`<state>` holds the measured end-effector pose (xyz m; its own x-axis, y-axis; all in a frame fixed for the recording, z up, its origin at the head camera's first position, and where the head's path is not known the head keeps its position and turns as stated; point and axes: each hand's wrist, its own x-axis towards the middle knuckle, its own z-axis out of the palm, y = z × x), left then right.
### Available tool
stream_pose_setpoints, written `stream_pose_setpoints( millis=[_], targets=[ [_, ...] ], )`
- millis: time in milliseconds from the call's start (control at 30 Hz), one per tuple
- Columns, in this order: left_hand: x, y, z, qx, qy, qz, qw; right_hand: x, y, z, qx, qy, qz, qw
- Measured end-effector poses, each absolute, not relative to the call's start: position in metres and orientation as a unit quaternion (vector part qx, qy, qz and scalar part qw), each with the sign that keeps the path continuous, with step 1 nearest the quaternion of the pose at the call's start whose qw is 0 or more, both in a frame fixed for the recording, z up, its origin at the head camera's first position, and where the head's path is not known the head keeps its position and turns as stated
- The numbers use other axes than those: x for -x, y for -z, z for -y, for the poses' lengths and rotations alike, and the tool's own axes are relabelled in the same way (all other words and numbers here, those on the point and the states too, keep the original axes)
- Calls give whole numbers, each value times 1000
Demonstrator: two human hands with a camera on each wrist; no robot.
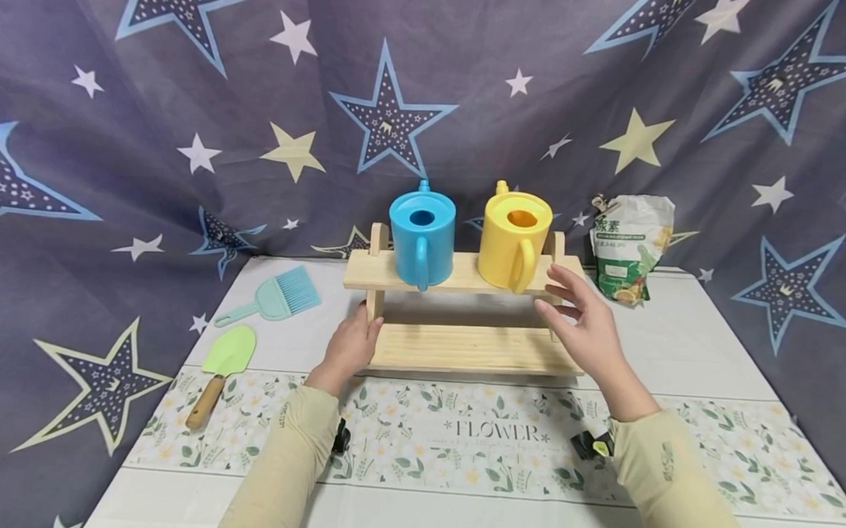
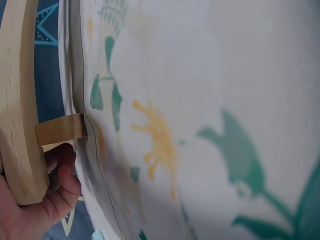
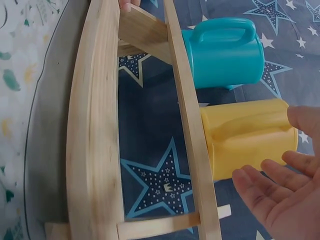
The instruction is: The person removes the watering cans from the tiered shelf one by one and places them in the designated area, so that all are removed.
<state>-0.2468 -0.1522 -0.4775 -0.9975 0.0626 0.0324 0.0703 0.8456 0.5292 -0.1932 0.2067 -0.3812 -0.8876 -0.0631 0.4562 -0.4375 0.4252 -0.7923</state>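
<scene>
A two-tier wooden shelf (image 1: 476, 350) stands on the table in the head view. On its upper board sit a blue watering can (image 1: 409, 252) at the left and a yellow watering can (image 1: 499, 255) at the right, handles toward me. My left hand (image 1: 349, 345) grips the shelf's left end; the left wrist view has its fingers curled round the wood (image 2: 22, 125). Beside the right end, my right hand (image 1: 590, 324) is held up with fingers spread and nothing in it. In the right wrist view its fingertips (image 3: 245, 177) overlap the yellow can's edge.
Left on the table lie a light-blue dustpan with a brush (image 1: 282, 294) and a green trowel (image 1: 227, 354) with a wooden handle. A clipped white-and-green pouch (image 1: 626, 255) stands at the back right. A star-patterned curtain (image 1: 247, 79) hangs behind the table.
</scene>
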Motion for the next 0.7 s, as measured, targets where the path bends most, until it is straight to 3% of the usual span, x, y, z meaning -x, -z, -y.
stream_pose_setpoints(
  millis=[333,700],
  targets=[
    [247,480,154,40,286,957,9,184,350,-179,-150,-541,808,177],
    [248,482,154,38,291,956,3,214,379,-183,-124,-577,791,161]
  ],
)
